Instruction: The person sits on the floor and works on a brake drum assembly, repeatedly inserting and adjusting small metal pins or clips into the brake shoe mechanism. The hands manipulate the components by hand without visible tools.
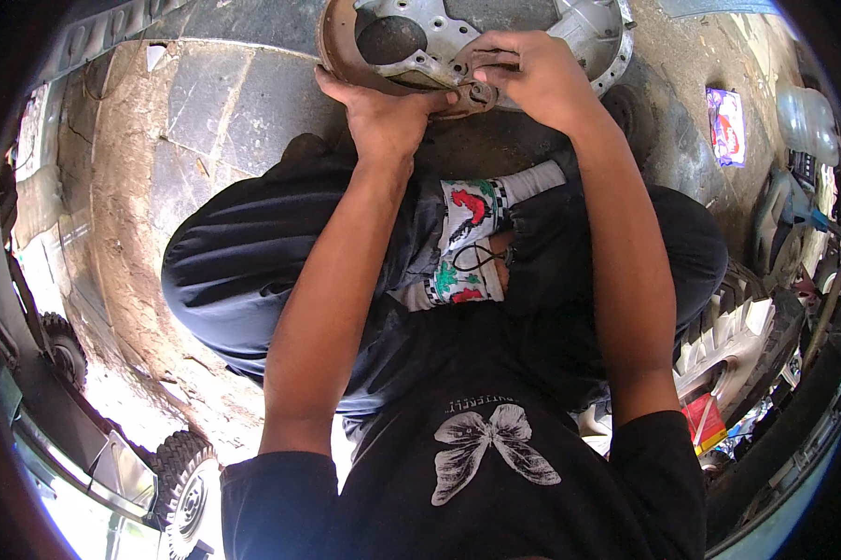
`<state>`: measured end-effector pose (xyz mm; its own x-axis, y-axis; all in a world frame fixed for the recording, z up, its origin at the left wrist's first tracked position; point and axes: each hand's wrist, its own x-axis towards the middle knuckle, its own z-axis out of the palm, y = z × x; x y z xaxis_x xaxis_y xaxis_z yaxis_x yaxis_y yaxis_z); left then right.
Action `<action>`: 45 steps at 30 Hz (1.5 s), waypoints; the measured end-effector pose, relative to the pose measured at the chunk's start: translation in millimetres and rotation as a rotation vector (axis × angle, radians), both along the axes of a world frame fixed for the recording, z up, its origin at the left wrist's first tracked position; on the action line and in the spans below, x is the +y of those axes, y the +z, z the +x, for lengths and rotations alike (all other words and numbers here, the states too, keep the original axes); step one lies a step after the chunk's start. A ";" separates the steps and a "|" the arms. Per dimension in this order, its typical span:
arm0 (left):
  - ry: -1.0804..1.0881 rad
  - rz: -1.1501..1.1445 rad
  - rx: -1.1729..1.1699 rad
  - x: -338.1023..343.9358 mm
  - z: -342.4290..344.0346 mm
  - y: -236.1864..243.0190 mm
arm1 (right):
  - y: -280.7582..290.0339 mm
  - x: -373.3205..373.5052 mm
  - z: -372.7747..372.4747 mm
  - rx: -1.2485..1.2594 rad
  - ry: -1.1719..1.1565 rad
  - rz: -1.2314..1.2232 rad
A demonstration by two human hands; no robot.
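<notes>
At the top of the view lies a large round grey metal casting (411, 70), with bolt holes, wide openings and a rusty brown rim. My left hand (383, 119) grips its near left edge, thumb stretched along the metal toward a small lug with a round hole (479, 92). Just above that lug, my right hand (539, 79) has its fingers bent and drawn together against the casting. Whatever sits between those fingertips is hidden or too small to name.
My crossed legs in dark trousers (252, 252) are close below the casting. A purple and white packet (726, 128) lies at right, near a clear plastic container (806, 123). Parts and a chunky tyre (733, 336) crowd the right side. Small wheels (189, 495) stand at lower left.
</notes>
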<state>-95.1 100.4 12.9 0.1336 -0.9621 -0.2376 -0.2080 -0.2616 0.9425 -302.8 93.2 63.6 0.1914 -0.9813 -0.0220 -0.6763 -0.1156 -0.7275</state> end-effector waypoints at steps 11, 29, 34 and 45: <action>-0.001 -0.024 -0.061 1.0 -1.1 -4.1 | 10.6 -4.9 7.6 0.073 0.089 -0.004; 0.011 -0.011 -0.010 -1.3 0.1 -6.6 | 6.4 -10.7 17.7 0.218 -0.007 0.047; -0.004 -0.013 -0.015 -2.1 -1.1 -4.1 | -1.5 -3.4 1.9 0.146 -0.135 0.117; 0.008 0.050 0.031 -1.7 -4.8 9.6 | -11.4 -1.5 1.7 0.100 -0.126 0.202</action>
<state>-99.8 98.7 22.6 0.1325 -0.9479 -0.2898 -0.1763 -0.3102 0.9342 -301.0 91.7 52.2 0.0549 -0.9709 -0.2330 -0.7457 0.1153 -0.6562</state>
